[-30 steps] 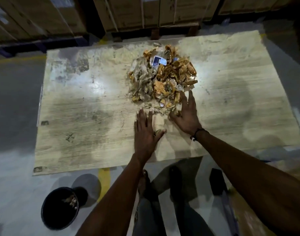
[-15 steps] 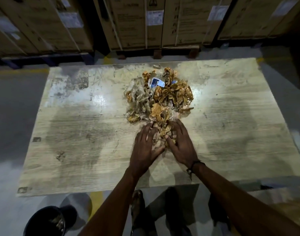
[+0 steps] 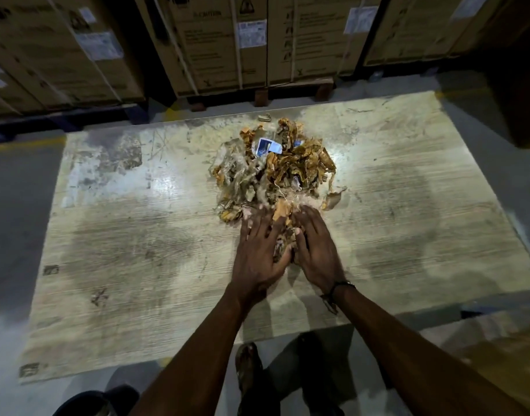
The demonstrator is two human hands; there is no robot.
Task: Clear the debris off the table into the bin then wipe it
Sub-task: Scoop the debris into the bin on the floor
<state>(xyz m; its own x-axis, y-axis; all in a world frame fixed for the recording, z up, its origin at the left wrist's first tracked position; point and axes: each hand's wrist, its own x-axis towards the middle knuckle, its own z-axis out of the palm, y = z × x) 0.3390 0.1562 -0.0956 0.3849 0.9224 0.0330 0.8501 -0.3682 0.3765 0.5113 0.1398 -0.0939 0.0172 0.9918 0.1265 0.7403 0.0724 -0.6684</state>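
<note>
The debris (image 3: 275,172) looks very light and loose: crumpled scraps of paper or dry wrapping, not one solid thing. I judge it soft and easy to crush, not fragile, and not slippery, but small bits will fall out of any grasp. It is best taken from two sides at the base of the pile, with both palms pressed toward each other, so that a handful is lifted as one clump. A pinch from the top would take only a few scraps.

The pile sits in the upper middle of the frame, on the far half of the table (image 3: 137,265), near its back edge. Its right part is orange-brown, its left part is more grey and pale, and a small blue and white card lies near the top. One loose scrap lies just beside the pile at the right.

The left hand (image 3: 257,253) and the right hand (image 3: 316,250) are at the near edge of the pile, close together in the middle of the frame. Their fingers are only slightly bent and press a small clump of scraps between them; the fingertips are blurred, so I cannot tell more.

The bin (image 3: 86,403) shows only in part at the lower left of the frame, on the floor, well apart from the pile.
</note>
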